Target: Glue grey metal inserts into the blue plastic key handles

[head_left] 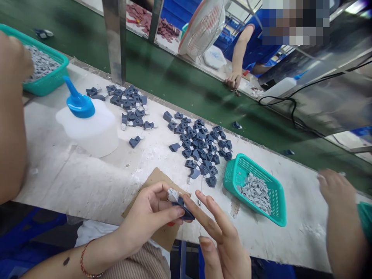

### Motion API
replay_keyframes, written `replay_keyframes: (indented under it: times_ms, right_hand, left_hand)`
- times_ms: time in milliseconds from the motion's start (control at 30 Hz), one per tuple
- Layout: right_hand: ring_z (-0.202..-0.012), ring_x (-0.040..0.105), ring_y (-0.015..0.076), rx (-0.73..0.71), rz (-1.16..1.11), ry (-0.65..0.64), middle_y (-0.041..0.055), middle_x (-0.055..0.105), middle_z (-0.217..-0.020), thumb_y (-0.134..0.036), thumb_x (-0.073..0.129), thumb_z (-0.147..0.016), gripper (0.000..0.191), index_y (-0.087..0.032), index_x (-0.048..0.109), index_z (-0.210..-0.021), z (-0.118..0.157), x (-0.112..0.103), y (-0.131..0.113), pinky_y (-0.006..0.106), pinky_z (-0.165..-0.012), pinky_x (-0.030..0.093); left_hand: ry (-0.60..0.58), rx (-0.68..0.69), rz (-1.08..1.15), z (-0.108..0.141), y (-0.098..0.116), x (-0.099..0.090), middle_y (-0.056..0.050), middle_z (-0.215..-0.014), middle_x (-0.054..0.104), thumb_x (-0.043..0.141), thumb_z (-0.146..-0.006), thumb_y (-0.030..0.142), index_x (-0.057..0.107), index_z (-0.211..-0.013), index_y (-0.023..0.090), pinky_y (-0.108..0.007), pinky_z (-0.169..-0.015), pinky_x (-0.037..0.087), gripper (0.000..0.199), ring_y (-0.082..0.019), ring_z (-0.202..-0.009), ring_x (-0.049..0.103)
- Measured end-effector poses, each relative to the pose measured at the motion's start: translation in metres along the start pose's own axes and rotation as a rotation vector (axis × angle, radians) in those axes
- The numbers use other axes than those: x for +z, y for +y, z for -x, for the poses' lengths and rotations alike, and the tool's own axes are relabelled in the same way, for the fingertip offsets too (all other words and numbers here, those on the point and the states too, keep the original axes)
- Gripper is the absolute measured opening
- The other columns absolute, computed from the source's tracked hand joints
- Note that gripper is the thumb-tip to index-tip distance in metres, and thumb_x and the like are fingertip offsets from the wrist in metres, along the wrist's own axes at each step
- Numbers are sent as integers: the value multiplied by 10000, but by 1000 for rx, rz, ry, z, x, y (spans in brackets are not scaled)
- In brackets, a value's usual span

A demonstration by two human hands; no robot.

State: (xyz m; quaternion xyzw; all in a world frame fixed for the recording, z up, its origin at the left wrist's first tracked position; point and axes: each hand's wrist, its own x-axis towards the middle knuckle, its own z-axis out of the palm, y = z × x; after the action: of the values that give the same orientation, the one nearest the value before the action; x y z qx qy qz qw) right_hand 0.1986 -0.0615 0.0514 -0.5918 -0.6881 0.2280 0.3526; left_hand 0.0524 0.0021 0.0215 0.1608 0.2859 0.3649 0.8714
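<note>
My left hand pinches a dark blue plastic part with a light grey piece at its upper end. My right hand has its fingers spread, and the index fingertip rests against the blue part. Beneath my left hand lies a brown cardboard sheet at the table's near edge. Beyond my hands, many similar blue parts are heaped on the white table. To the right stands a green basket with small grey pieces in it.
A white bottle with a blue spout stands at left, near another green basket. Other people's arms reach in from both sides. Behind runs a green conveyor belt with a few parts; a co-worker's hand is across it.
</note>
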Motion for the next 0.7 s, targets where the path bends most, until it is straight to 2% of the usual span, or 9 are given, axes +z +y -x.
replay_keyframes:
  times_ms: [100,267,367,467,533,600,700]
  right_hand:
    - [-1344,483,296,14,-10,14,88,603,-1380,-381,353,-1027,491,-316,282,-1509,-1,4,3,608,-1106,349]
    - [-1401,405,274,187,-186,-4,65,594,-1393,-541,245,-1005,577,-319,199,-1536,-6,3,10,572,-1087,386]
    - [-1453,301,251,195,-211,-9,48,550,-1440,-584,249,-986,623,-337,150,-1549,-8,4,16,555,-1130,326]
    - [-1459,285,250,220,-354,9,58,487,-1493,-613,233,-975,657,-331,125,-1558,-9,7,22,522,-1140,318]
    - [-1444,328,259,249,-428,88,55,494,-1489,-611,242,-980,624,-346,191,-1543,-8,4,28,523,-1147,297]
    - [-1404,402,272,299,-390,233,47,550,-1444,-575,305,-993,551,-358,307,-1499,-5,-8,39,534,-1149,273]
    - [-1287,530,287,432,-162,479,43,654,-1307,-501,479,-956,402,-321,565,-1305,0,-46,66,488,-1093,360]
  left_hand:
    - [60,14,-49,-4,1,2,6,-853,698,814,-746,251,604,-818,164,-181,-634,549,238,-84,-641,672]
    - [77,6,-199,-16,8,5,-29,-885,662,807,-742,307,609,-907,157,-237,-686,540,298,-134,-724,668]
    - [92,-19,-275,-25,11,9,-27,-917,652,753,-788,307,614,-925,164,-254,-760,512,242,-119,-739,631]
    - [113,-54,-361,-36,15,16,-20,-959,655,712,-818,296,630,-1003,193,-241,-742,477,227,-117,-768,592]
    - [107,-43,-466,-48,20,21,-20,-944,663,715,-815,312,631,-1047,202,-241,-708,456,270,-129,-790,586]
    - [108,20,-577,-64,31,26,-27,-916,681,723,-806,336,643,-1068,195,-250,-704,442,308,-142,-802,585]
    - [162,204,-742,-96,58,33,-57,-948,714,742,-772,345,669,-1115,174,-266,-705,443,390,-158,-812,592]
